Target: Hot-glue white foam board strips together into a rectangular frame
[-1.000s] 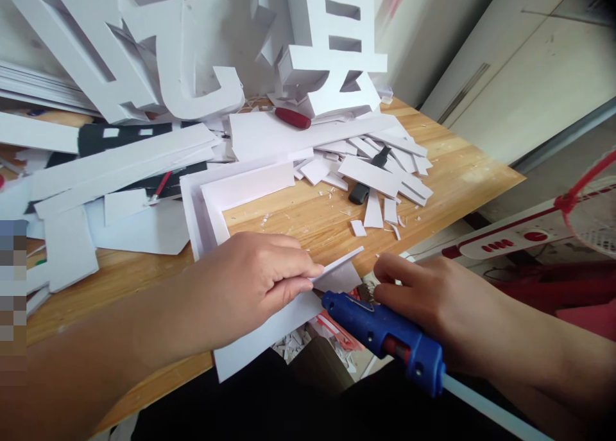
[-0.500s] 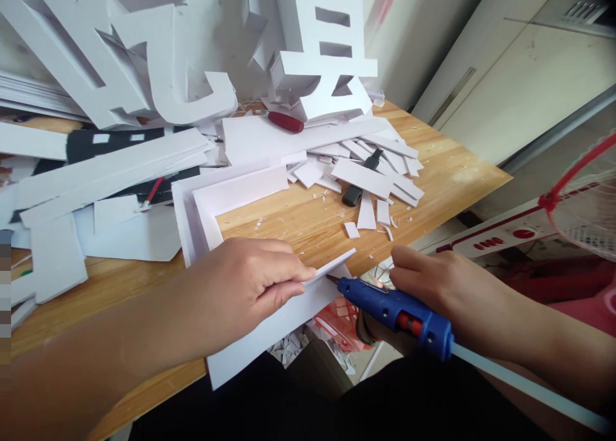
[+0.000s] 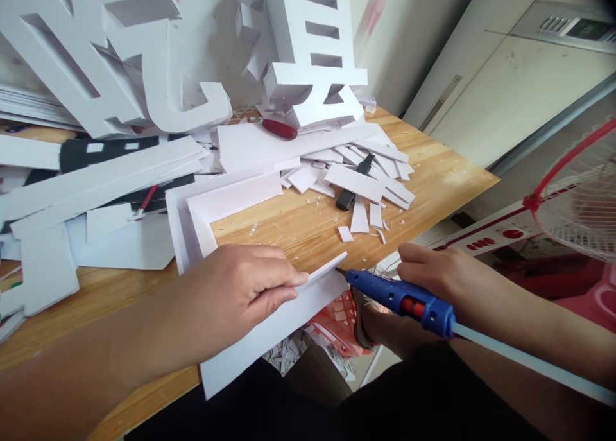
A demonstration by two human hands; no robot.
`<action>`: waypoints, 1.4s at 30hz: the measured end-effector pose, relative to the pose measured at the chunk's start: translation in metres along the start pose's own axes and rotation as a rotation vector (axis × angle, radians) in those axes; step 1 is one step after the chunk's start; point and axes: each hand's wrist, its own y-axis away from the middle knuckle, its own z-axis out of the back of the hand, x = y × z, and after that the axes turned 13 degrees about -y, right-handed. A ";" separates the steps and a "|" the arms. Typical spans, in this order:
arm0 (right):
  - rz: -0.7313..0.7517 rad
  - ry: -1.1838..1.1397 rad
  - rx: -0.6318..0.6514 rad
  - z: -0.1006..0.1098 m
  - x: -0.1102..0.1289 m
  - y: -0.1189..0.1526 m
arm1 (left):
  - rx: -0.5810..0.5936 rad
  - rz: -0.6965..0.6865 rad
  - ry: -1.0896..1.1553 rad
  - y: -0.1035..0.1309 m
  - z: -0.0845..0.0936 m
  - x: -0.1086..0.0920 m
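Observation:
My left hand [image 3: 260, 287] pinches the upright edge strip of a white foam board piece [image 3: 269, 338] near the table's front edge. That piece has a flat face toward me and a bent shape running up to the left. In my right hand [image 3: 433, 268] is a blue hot glue gun [image 3: 399, 300], with a long pale glue stick [image 3: 520, 357] out of its back. The gun's nozzle points left and lies close to the far right end of the strip; whether it touches the board I cannot tell. My right fingers are partly hidden behind the gun.
Large white foam characters [image 3: 317, 56] stand against the wall. Board offcuts [image 3: 356, 181], a black cutter [image 3: 345, 199] and a red-handled tool [image 3: 279, 129] lie on the wooden table [image 3: 462, 171]. Below are a red basket [image 3: 337, 319] and scraps; a fan [image 3: 577, 197] stands at right.
The glue gun has moved slightly right along the strip, its nozzle now at the strip's far end. My left hand keeps its pinch; the view has shifted a little.

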 end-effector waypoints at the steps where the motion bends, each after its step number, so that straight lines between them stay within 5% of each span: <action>1: -0.005 0.002 -0.001 0.000 0.000 0.000 | -0.004 -0.001 -0.002 0.000 0.000 0.000; 6: -0.050 -0.068 -0.045 0.006 -0.001 0.007 | 0.002 -0.008 0.014 -0.001 0.000 0.000; 11: 0.077 -0.210 0.039 0.009 0.017 0.005 | 0.007 -0.012 0.016 -0.002 0.002 -0.003; 27: 0.205 -0.013 0.144 -0.028 0.054 -0.031 | -0.038 -0.040 -0.017 -0.002 0.002 -0.004; 42: 0.169 0.044 0.050 -0.026 0.035 -0.019 | -0.047 -0.048 0.002 -0.003 0.002 -0.004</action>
